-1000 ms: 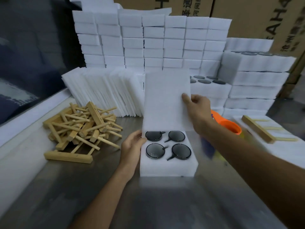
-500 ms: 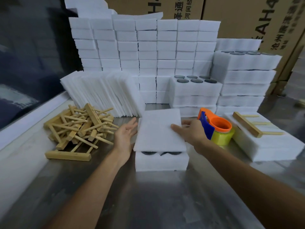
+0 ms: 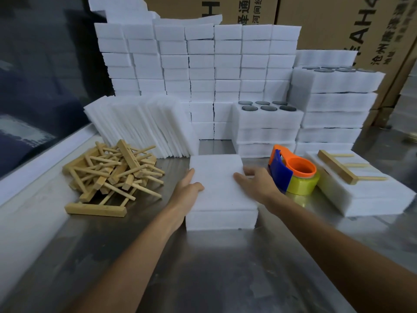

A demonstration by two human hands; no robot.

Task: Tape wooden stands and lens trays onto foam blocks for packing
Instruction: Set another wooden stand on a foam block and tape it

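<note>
A white foam sheet (image 3: 217, 184) lies flat on top of the foam lens tray (image 3: 221, 220) in the middle of the steel table, hiding the lenses. My left hand (image 3: 188, 192) rests on the sheet's left edge, fingers spread. My right hand (image 3: 257, 185) presses flat on its right edge. A yellow tape roll in an orange and blue dispenser (image 3: 294, 173) stands just right of my right hand. A pile of wooden stands (image 3: 110, 175) lies at the left. One wooden stand (image 3: 343, 168) lies on a foam block (image 3: 370, 195) at the right.
Stacked foam blocks (image 3: 198, 71) form a wall at the back, with thin foam sheets (image 3: 140, 127) leaning in front. Foam trays with dark lenses (image 3: 266, 116) are stacked behind the tape. Cardboard boxes (image 3: 338, 23) stand behind. A white ledge (image 3: 33, 163) runs along the left.
The foam sheet, held upright over the open tray a second ago, has been lowered flat onto it and covers the lenses. Both hands now rest on its edges.
</note>
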